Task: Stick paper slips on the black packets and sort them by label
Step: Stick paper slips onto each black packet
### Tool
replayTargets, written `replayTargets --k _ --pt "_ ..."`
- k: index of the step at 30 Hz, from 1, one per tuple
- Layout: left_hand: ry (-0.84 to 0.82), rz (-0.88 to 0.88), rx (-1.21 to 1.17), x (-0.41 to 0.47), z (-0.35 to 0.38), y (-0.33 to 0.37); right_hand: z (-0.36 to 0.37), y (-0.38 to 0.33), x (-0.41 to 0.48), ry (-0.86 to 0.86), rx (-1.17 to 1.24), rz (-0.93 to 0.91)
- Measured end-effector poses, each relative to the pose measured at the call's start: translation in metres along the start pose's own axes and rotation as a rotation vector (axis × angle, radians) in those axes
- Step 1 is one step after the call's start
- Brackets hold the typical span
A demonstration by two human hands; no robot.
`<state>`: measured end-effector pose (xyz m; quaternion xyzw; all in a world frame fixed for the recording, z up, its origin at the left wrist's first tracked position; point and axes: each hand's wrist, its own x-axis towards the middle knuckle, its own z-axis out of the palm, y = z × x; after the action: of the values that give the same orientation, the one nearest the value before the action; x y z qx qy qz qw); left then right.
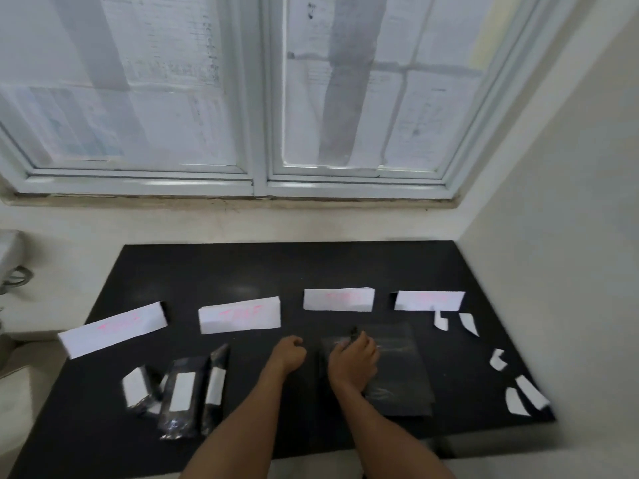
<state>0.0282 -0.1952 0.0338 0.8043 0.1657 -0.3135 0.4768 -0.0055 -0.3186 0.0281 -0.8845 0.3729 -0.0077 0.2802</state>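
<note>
**Lower centre of the frame.** Two bare forearms reach over the black table (262,278). The left hand (289,353) is closed in a loose fist, fingers curled together, with nothing visibly in it. The right hand (352,361) lies on the stack of unlabelled black packets (411,402), just right of centre. Its fingers are curled over the stack's far left corner and appear to pinch the top packet (390,340), where a dark edge stands up.

**Lower left.** Three labelled packets (181,392), each bearing a white slip, lie side by side and partly overlap.

**Right edge of the table.** Loose paper slips (532,392) are scattered well apart from the stack.

**Middle of the frame.** Four white label cards (238,314) stand in a row. Their pink writing is too blurred to read.

**Upper frame.** A window (259,98).

The step in hand is judged to be peeling one packet off the stack. To do it well, lift only the top packet by its corner and steady the rest with the free hand. Then lay it flat before pressing a slip on squarely.
</note>
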Motion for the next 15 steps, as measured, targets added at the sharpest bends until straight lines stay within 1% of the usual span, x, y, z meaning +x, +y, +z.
replayTargets --k 2,3,5,6,9,11,13,15 --pt "-0.044 -0.012 -0.003 0.000 0.031 0.015 -0.009 0.019 0.017 -0.150 0.000 0.095" --pt "-0.073 -0.032 -0.025 0.001 0.045 0.020 -0.013 0.026 0.023 -0.204 0.038 0.108" --pt "-0.093 -0.080 -0.087 0.002 0.070 0.033 -0.023 0.041 0.037 -0.268 0.115 0.093" --pt "-0.059 -0.108 -0.113 0.002 0.071 0.033 -0.025 0.042 0.035 -0.293 0.143 0.075" --pt "0.090 -0.178 -0.144 0.007 0.079 0.039 -0.032 0.046 0.041 -0.343 0.224 0.068" --pt "0.153 -0.190 -0.164 0.010 0.081 0.044 -0.038 0.046 0.047 -0.340 0.255 0.060" --pt "0.157 -0.177 -0.225 0.010 0.087 0.057 -0.047 0.047 0.061 -0.310 0.291 0.056" --pt "0.106 -0.142 -0.250 0.010 0.095 0.074 -0.059 0.049 0.076 -0.272 0.328 0.058"
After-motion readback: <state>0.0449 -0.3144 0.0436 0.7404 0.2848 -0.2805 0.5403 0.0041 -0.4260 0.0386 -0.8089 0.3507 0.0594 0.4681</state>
